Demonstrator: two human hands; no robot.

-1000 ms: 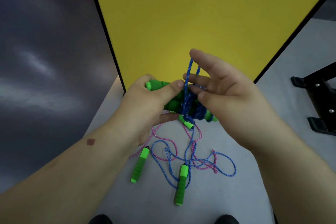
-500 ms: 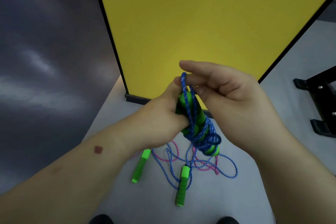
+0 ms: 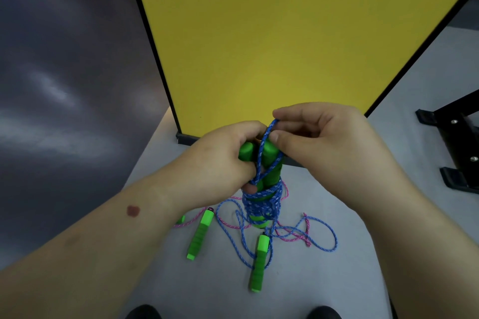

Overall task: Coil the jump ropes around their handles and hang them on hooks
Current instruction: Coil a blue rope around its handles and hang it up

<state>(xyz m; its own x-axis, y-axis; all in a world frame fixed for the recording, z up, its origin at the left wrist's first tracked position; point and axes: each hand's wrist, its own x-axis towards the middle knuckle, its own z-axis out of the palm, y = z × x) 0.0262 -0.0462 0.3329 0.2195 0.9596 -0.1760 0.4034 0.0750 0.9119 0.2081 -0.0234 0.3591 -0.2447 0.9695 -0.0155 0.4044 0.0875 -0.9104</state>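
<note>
A: Here, the left hand (image 3: pixel 220 160) is gripping two green handles (image 3: pixel 261 160) side by side, fingers curled round them, holding the pair upright above the grey floor (image 3: pixel 363 228).

B: And the right hand (image 3: pixel 318 142)?

A: It is pinching a blue loop (image 3: pixel 267 134) between thumb and forefinger, just above the handle tops. Below the left hand, blue coils (image 3: pixel 261 204) are wrapping the lower half of the pair.

B: How should the step go, in your view?

A: Judging from this, the loop is being seated over or between the handle ends to lock the coil. Keeping the rope taut while the left hand is squeezing the handles together should stop the wraps sliding down. Slack looks like the main risk.

B: Any containers, and what are they holding?

A: None is showing. Lying loose on the floor below are a second blue rope (image 3: pixel 311 238), a pink rope (image 3: pixel 233 224) tangled with it, and two more green handles (image 3: pixel 199 235). A yellow panel (image 3: pixel 285 33) is standing behind; a black frame (image 3: pixel 456 142) is sitting at right. No hooks are in view, so hanging is not yet done.
</note>
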